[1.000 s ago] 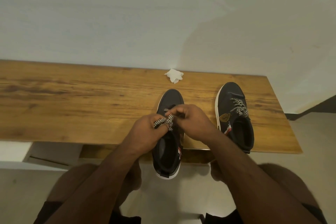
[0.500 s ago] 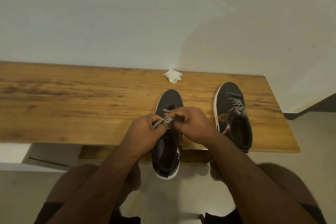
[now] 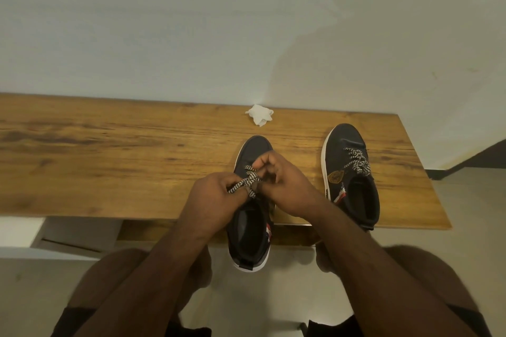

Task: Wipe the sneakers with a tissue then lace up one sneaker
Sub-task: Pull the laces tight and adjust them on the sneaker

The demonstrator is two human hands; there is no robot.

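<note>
Not much has shifted since a second ago: both hands have stayed bunched over the near sneaker, and the right hand's fingers have lifted a bit higher off the lace crossing than before.

Head view, the only one: the person's left hand [image 3: 216, 194] pinches a black-and-white patterned lace [image 3: 243, 185] between thumb and curled fingers, with the lace running across the fingertips. The right hand [image 3: 284, 186] sits right against it, fingers curled in and bent over the same knot area; it looks like it's pinching the other strand, but the exact grip is hidden behind the knuckles. Both hands are touching each other over the tongue of the near sneaker [image 3: 253, 230].

That sneaker is dark with a white sole, toe pointing at the wall, heel hanging off the front edge of the wooden table [image 3: 109, 159]. The second sneaker [image 3: 353, 172] stands to its right, fully on the table, apart from the first, with its lace already crossed through the eyelets and a small badge on the side.

A crumpled white tissue [image 3: 260, 115] lies at the back of the table near the wall [image 3: 246, 22], beyond the near sneaker's toe and not touching it.
</note>
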